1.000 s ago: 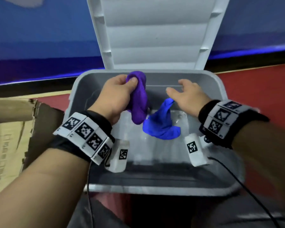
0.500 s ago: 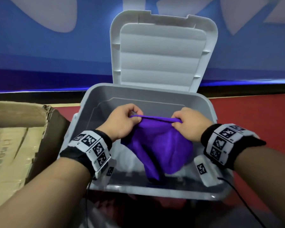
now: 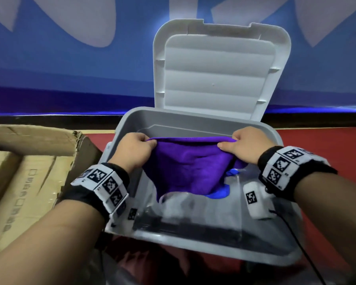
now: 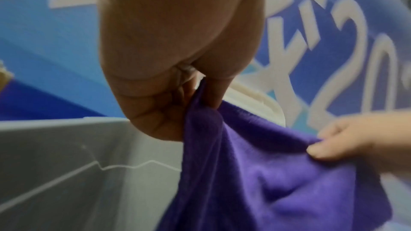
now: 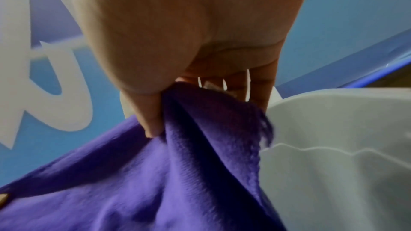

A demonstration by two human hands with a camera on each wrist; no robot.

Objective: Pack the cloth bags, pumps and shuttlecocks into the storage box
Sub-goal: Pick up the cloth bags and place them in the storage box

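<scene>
A purple cloth bag (image 3: 189,167) hangs stretched over the open grey storage box (image 3: 132,124). My left hand (image 3: 136,149) pinches its top left corner and my right hand (image 3: 240,145) pinches its top right corner. In the left wrist view the purple cloth bag (image 4: 266,173) hangs from the left hand (image 4: 177,94), with the right hand (image 4: 347,141) at the far corner. The right wrist view shows the right hand (image 5: 189,76) gripping the cloth bag (image 5: 177,173) beside the box wall (image 5: 333,147). A blue cloth bag (image 3: 220,193) lies in the box, mostly hidden under the purple one.
The box lid (image 3: 220,68) stands upright behind the box. An open cardboard carton (image 3: 25,171) sits at the left, close to the box. Red floor (image 3: 327,145) lies to the right, a blue banner wall (image 3: 70,68) behind. A black cable (image 3: 302,247) trails from my right wrist.
One second ago my left hand held the bunched purple bag and the right hand was over the blue one. Both hands now hold the purple bag spread wide, pulled further apart than half a second ago.
</scene>
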